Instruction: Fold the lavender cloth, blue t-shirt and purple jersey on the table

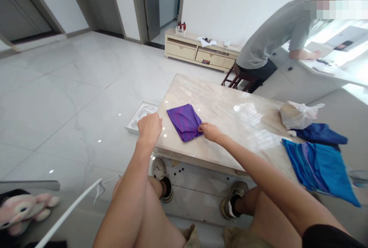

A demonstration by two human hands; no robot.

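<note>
Purple cloth (184, 119), folded, lies near the nine-o'clock end of the pale table (212, 94), its four-o'clock corner pinched between thumb and fingers of the right hand (211, 131). Left hand (150, 127), at the cloth's nine o'clock, is curled into a fist; contents, if any, I cannot tell. Farther out: plastic bag (306, 115) at three, blue cloths (330, 167) at four, seated person (267, 37) between one and two.

Purple cloth (184, 120) w/ faint stripes, folded approx. 4-sided, creased, on tbl (218, 104) nr L end.
</note>
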